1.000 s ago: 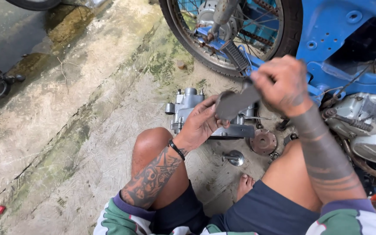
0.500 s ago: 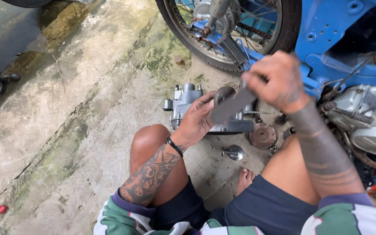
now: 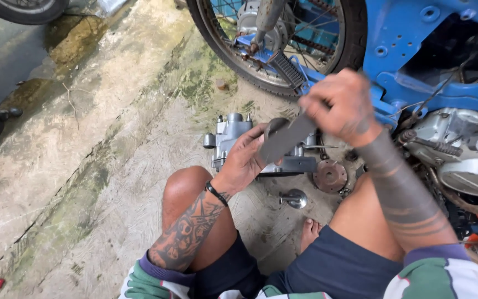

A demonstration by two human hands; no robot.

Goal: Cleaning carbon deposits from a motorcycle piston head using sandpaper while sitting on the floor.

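I hold a flat grey strip, like a file or sanding sheet [image 3: 287, 138], between both hands. My right hand [image 3: 339, 105] grips its upper end. My left hand [image 3: 245, 159] holds its lower end with a small round part [image 3: 275, 124] against it. Beneath my hands a grey metal engine casing [image 3: 231, 136] lies on the concrete floor, between my bent knees.
A blue motorcycle frame [image 3: 416, 50] with its engine [image 3: 466, 160] stands at right, a spoked wheel [image 3: 283, 44] behind the casing. A round metal disc [image 3: 330, 176] and a shiny valve-like part [image 3: 295, 198] lie on the floor. Another tyre [image 3: 23, 10] is at top left.
My right hand has pulled the grey strip upward and to the left across the part in my left hand. The view has shifted slightly.
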